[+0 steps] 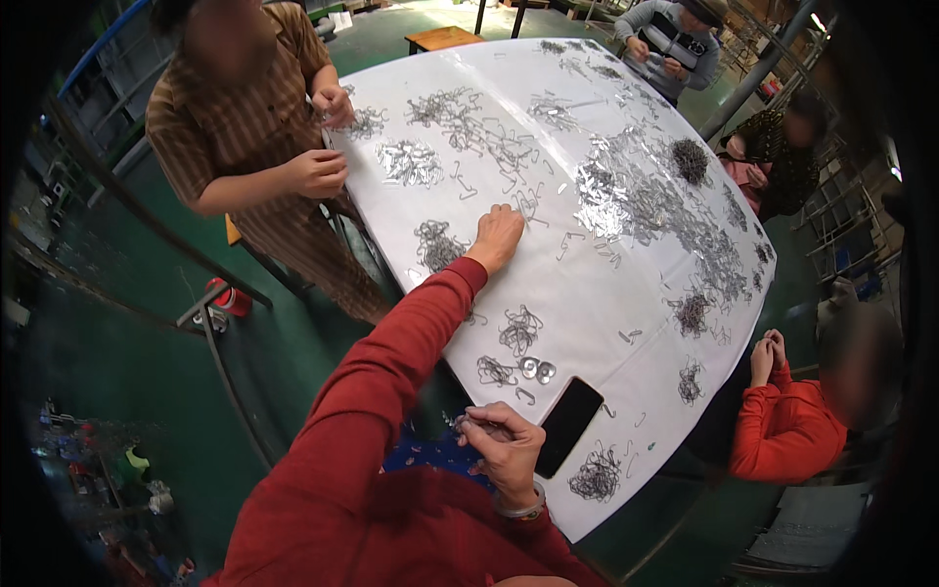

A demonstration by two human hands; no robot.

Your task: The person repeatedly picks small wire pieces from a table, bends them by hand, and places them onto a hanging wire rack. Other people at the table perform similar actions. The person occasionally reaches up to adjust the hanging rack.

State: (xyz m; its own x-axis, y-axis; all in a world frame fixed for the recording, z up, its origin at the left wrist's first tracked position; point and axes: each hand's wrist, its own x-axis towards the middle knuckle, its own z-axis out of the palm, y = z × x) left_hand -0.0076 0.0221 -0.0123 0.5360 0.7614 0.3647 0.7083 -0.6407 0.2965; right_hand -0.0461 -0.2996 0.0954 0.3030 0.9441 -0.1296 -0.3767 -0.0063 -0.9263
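My left hand (499,238) reaches across the white table (611,293), its fingers pinched down at the edge of a scatter of small bent wire hooks (525,201). What lies between those fingertips is hidden. Close to my body, past the table's near edge, my right hand (504,452) is closed, and small shiny metal bits show at its fingertips, too small to name. A dark phone (572,426) lies beside that hand. Left of the phone are two round metal pieces (536,369) and two small heaps of hooks (518,331).
A heap of shiny metal strips (602,201) spreads over the table's middle, and a smaller strip pile (409,162) lies left. Darker hook heaps (691,161) dot the right side. A person in striped brown (249,127) stands left; a person in orange (792,430) sits right; others work farther off.
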